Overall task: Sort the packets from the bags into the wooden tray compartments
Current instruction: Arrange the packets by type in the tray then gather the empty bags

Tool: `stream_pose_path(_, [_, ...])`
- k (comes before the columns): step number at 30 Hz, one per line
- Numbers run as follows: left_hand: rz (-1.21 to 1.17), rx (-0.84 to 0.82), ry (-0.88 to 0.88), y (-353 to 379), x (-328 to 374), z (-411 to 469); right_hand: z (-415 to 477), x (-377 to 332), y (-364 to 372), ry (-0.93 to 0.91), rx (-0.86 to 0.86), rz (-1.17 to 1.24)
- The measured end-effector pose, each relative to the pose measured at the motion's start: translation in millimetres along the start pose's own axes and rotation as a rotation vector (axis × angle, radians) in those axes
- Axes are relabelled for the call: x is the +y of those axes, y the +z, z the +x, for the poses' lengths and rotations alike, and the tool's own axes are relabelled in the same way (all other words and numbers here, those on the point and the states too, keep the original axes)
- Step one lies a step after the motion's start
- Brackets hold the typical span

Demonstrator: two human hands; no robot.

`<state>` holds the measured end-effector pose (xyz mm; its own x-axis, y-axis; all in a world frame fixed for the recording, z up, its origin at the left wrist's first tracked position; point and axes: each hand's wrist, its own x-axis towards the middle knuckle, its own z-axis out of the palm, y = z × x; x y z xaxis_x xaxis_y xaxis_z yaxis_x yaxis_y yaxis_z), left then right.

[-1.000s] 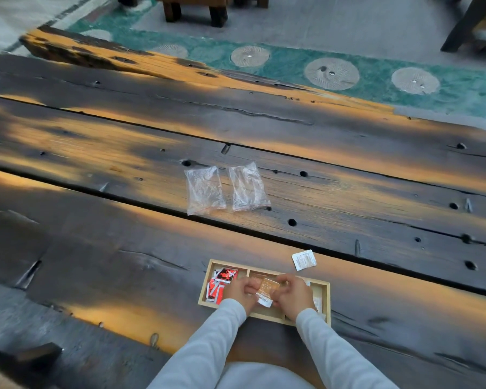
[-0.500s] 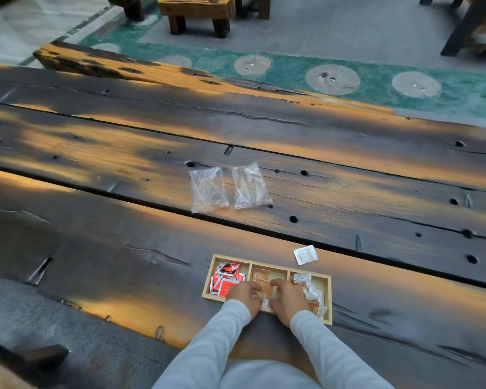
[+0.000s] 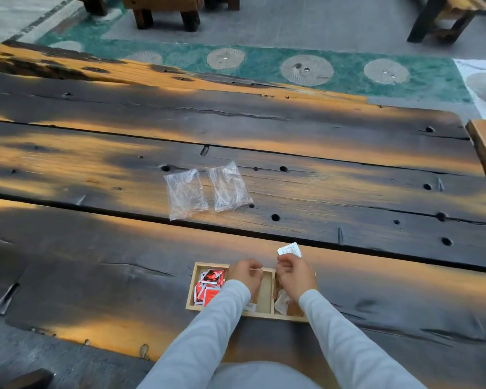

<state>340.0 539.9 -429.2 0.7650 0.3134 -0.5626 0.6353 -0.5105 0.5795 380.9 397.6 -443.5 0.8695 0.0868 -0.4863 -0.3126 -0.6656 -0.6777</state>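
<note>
Currently your right hand [image 3: 296, 275] sits over the right end of the wooden tray [image 3: 192, 287], fingers curled in loosely; whether they pinch anything cannot be told. The loose white packet [image 3: 290, 250] lies on the surface just beyond those fingertips, outside the tray's far rim, one corner tipped up, its longer side running roughly left to right. It is the right hand's to take — the left is farther off.

Your left hand [image 3: 246, 275] hovers over the wall between the left and middle compartments, fingers drawn together on something thin and pale; what it is cannot be made out.

Tray contents: the left compartment holds a loose stack of red packets [image 3: 209, 287]. The middle compartment shows mostly bare floor, with brown and white edges under your sleeve. The right compartment holds pale and brownish packets [image 3: 281, 303], partly hidden by your wrist.

Two clear plastic bags [image 3: 208, 190] lie side by side, well apart from the tray toward the far side, flat and apparently empty — judged, sorting is nearly complete.
</note>
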Motion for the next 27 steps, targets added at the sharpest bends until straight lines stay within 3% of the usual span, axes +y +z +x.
stream_pose_path(10, [-0.033, -0.051, -0.06, 20, 38, 40, 37, 22, -36, 0.141, 0.074, -0.025])
stream_pose_path(27, [-0.083, -0.169, -0.268, 43, 65, 88, 90, 25, -24, 0.314, -0.076, -0.058])
